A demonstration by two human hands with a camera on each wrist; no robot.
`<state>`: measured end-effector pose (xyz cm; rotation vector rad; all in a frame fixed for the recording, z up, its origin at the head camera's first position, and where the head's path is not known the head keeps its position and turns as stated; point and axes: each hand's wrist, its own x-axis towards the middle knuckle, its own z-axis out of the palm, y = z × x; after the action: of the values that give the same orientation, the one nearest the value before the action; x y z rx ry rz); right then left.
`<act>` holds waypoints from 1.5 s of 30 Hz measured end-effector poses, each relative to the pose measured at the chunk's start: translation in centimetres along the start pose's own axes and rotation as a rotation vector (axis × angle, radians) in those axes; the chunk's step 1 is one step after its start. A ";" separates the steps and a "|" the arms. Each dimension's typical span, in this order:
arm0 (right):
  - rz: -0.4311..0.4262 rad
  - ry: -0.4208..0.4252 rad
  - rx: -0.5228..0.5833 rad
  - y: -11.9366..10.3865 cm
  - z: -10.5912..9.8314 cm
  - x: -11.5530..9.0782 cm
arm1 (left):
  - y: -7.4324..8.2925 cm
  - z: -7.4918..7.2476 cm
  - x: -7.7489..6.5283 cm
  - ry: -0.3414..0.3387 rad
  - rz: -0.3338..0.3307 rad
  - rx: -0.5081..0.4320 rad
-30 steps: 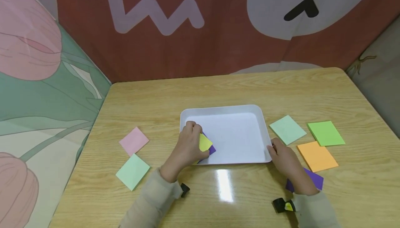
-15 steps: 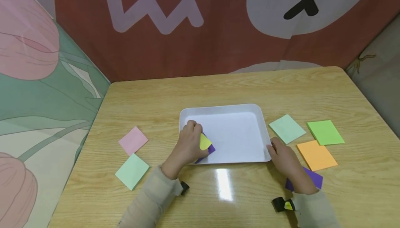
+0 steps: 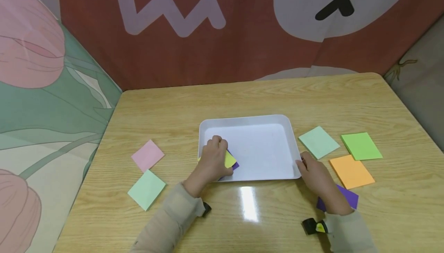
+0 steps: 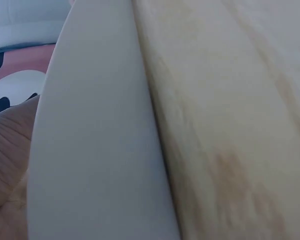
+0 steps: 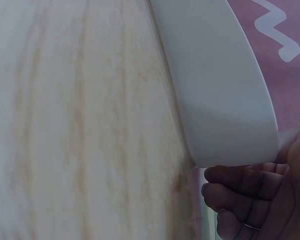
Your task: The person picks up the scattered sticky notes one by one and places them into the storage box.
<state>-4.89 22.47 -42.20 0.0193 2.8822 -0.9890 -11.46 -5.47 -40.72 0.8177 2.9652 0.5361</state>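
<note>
In the head view, a white tray (image 3: 263,149) lies on the table. My left hand (image 3: 212,158) is at its left end, with thumb and fingers bent about a yellow sticky note pad (image 3: 229,160). A purple sticky note pad (image 3: 236,166) shows from under the yellow one; the hand hides much of both. At the tray's near right corner, my right hand (image 3: 313,174) holds the rim. The right wrist view has the tray wall (image 5: 220,95) with curled fingers (image 5: 240,192) against its end. Only the palm shows beside the tray wall (image 4: 95,130) in the left wrist view.
Pink (image 3: 148,155) and mint (image 3: 147,190) sticky note pads lie left of the tray. On its right are pale green (image 3: 319,142), bright green (image 3: 362,146) and orange (image 3: 352,171) pads. Another purple pad (image 3: 348,198) is partly under the right forearm.
My left hand has shifted slightly to the right, and the yellow pad's visible corner has moved a little with it. The right hand and the tray have stayed in place.
</note>
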 end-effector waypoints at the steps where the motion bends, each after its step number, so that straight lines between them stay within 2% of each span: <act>1: 0.000 -0.001 0.001 0.0 0.0 0.0 | 0.0 0.1 0.0 -0.002 0.002 0.002; 8: 0.000 -0.008 0.008 -0.2 -0.1 0.0 | 0.2 0.4 0.0 -0.038 0.016 -0.003; 14: -0.002 -0.007 0.010 -0.2 -0.1 0.0 | 0.3 0.5 -0.1 -0.041 0.018 0.007; 35: -0.019 0.007 -0.002 -0.2 -0.1 0.0 | -0.2 1.2 -0.2 -0.125 -0.032 0.038; 45: -0.010 -0.003 0.005 -0.2 -0.1 -0.1 | -0.8 1.5 -0.3 -0.220 -0.069 0.030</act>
<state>-4.80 22.36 -41.97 0.0042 2.8800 -0.9972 -11.45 -5.79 -42.39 0.7211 2.7936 0.3723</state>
